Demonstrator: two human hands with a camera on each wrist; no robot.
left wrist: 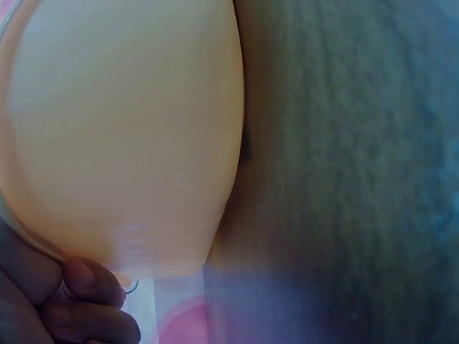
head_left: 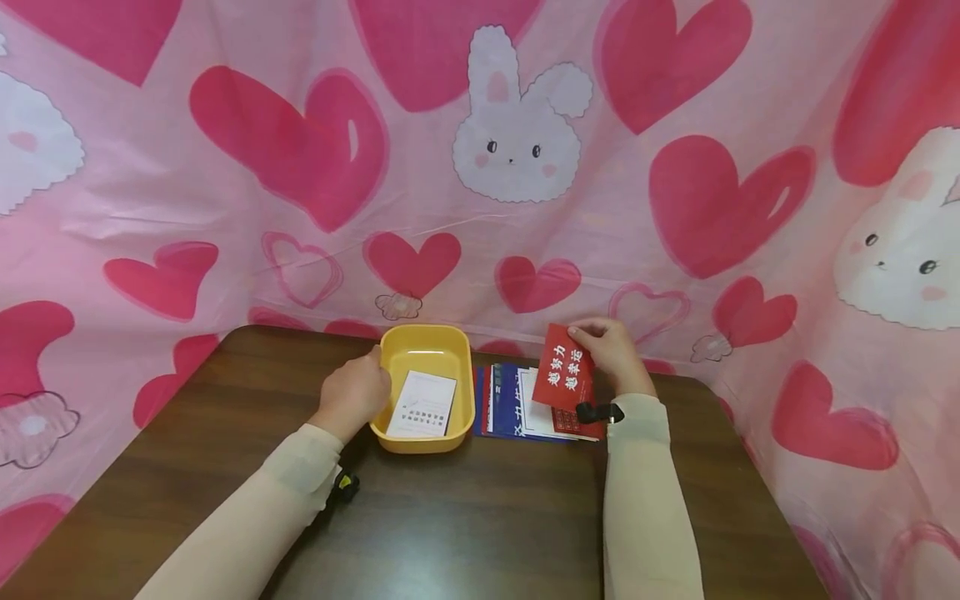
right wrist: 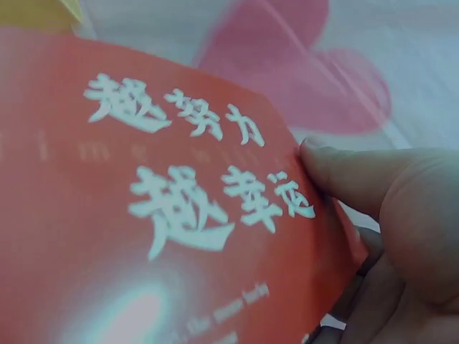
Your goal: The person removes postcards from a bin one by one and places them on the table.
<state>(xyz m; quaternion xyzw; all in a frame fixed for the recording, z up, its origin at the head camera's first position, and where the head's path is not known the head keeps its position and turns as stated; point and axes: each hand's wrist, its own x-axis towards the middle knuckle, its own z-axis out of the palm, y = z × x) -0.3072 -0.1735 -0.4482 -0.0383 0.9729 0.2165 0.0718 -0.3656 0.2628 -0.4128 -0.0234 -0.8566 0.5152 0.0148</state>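
Note:
A yellow plastic tub stands on the table with a white printed card lying inside. My left hand grips the tub's left rim; in the left wrist view its curled fingers show at the tub's edge. Between thumb and fingers, my right hand pinches a red card with white Chinese writing. That card is held raised and tilted above several spread cards in blue, white and red, just right of the tub. The right wrist view shows the thumb on the card's edge.
The dark wooden table reaches back to a pink cloth printed with hearts and rabbits, which hangs behind and at both sides. A black wrist camera on the right arm hides part of the spread cards.

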